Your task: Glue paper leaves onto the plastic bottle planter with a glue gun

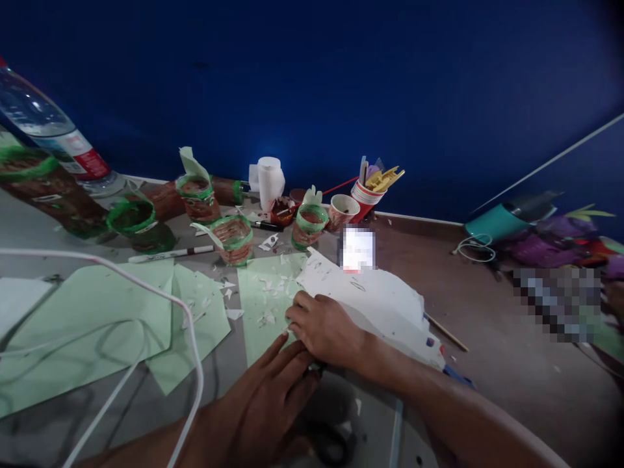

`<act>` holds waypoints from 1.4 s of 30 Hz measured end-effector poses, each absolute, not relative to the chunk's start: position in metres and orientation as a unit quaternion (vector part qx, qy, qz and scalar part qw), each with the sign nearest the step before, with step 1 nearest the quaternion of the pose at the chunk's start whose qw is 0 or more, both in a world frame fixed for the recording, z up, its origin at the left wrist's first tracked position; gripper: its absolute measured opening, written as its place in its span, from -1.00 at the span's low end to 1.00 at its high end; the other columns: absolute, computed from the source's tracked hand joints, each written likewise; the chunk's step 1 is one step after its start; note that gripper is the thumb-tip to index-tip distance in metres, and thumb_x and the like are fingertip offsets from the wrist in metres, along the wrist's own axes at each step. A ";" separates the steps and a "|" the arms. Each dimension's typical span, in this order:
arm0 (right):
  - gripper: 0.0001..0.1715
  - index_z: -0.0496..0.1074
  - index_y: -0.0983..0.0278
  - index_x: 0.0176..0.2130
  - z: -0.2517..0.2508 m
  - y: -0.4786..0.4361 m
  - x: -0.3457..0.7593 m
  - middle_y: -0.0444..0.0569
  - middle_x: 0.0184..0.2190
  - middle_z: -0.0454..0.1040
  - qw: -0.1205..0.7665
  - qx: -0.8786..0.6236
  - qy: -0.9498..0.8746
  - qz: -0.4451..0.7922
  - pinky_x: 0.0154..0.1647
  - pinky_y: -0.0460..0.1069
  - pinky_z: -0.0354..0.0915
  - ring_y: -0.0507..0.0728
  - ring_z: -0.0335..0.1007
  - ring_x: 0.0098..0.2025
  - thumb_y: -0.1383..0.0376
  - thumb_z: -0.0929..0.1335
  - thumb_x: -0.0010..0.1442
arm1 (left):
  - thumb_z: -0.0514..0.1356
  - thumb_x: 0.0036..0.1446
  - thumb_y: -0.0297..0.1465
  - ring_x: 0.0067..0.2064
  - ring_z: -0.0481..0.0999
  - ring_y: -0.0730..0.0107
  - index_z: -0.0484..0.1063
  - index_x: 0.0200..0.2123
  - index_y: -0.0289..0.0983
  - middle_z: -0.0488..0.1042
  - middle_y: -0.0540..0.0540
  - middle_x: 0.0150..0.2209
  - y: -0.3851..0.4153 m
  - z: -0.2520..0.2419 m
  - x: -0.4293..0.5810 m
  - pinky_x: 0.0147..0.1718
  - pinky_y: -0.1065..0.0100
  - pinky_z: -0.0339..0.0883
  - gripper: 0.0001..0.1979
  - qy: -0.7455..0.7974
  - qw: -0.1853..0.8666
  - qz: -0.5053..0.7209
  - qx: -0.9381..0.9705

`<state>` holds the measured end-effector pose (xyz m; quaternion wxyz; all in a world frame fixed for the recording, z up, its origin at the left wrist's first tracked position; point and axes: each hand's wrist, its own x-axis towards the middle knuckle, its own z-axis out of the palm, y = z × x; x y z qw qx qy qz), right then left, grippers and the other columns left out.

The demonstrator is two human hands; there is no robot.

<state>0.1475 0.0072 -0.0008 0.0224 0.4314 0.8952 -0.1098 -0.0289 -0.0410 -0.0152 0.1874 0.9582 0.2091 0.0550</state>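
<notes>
My left hand (273, 387) and my right hand (326, 328) meet at the fingertips over the front edge of a green paper sheet (251, 296). Between the fingertips shows a small white scrap (288, 330), probably paper. My right hand is closed, its fingers curled in a pinch around the scrap. My left hand's fingers are pressed together against the right; what they grip is mostly hidden. Under my left hand lies a dark looped handle (334, 448), partly covered. Beside my right hand is a white sheet (375, 296) with small eye-shaped drawings and a cut edge.
Brown-and-green decorated cups (234, 240) stand along the back, near a marker (170, 254) and a tilted-looking water bottle (63, 130). A red cup (368, 195) holds plastic cutlery. A white cable (188, 312) crosses the left front. A wooden stick (447, 333) lies right.
</notes>
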 end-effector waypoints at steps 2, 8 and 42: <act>-0.80 0.43 0.32 -0.15 0.001 0.007 0.150 0.05 -0.19 0.45 0.004 0.439 0.888 -0.136 -0.23 -0.02 0.30 0.16 0.37 -0.09 0.38 0.23 0.32 | 0.09 0.16 0.04 0.32 0.14 -0.02 0.30 0.19 -0.34 0.27 -0.32 0.25 -0.042 -0.015 -0.030 0.30 -0.04 -0.05 -0.31 0.207 0.191 0.034 0.959; -0.69 0.46 0.31 -0.14 0.012 -0.002 0.170 0.03 -0.22 0.44 -0.049 0.480 0.860 -0.164 -0.22 -0.02 0.27 0.12 0.38 -0.24 0.53 0.24 0.20 | 0.21 0.10 -0.03 0.36 0.05 -0.08 0.23 0.24 -0.38 0.08 -0.40 0.34 -0.054 -0.022 -0.032 0.30 0.01 -0.03 -0.24 0.225 0.156 0.004 0.962; -0.65 0.46 0.31 -0.04 0.030 -0.097 0.250 0.19 0.00 0.46 -0.013 0.632 0.774 0.020 -0.12 0.16 0.36 0.27 0.45 -0.10 0.42 0.22 0.24 | 0.30 -0.04 -0.25 0.35 0.03 -0.20 0.22 0.25 -0.32 0.08 -0.41 0.34 -0.048 -0.033 -0.029 0.26 -0.17 0.00 -0.23 0.291 0.139 0.006 0.946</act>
